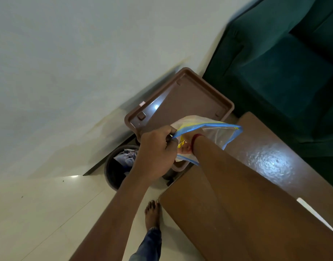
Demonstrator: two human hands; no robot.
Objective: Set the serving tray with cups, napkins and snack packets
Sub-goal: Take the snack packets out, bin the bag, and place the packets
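Note:
A brown rectangular serving tray (182, 102) lies near the wall with nothing on its visible surface. Above its near end hangs a clear plastic bag (216, 132) with blue edging and something yellow inside. My left hand (156, 153) grips the bag's open edge. My right hand (188, 146) reaches inside the bag, so its fingers are hidden; only the wrist with a red thread shows. No cups or napkins are in view.
A glossy brown wooden table (256, 185) fills the lower right. A dark bin (116, 170) holding cloth stands on the pale tiled floor below the tray. A dark green sofa (278, 68) is at the upper right. My bare foot (152, 215) stands beside the table.

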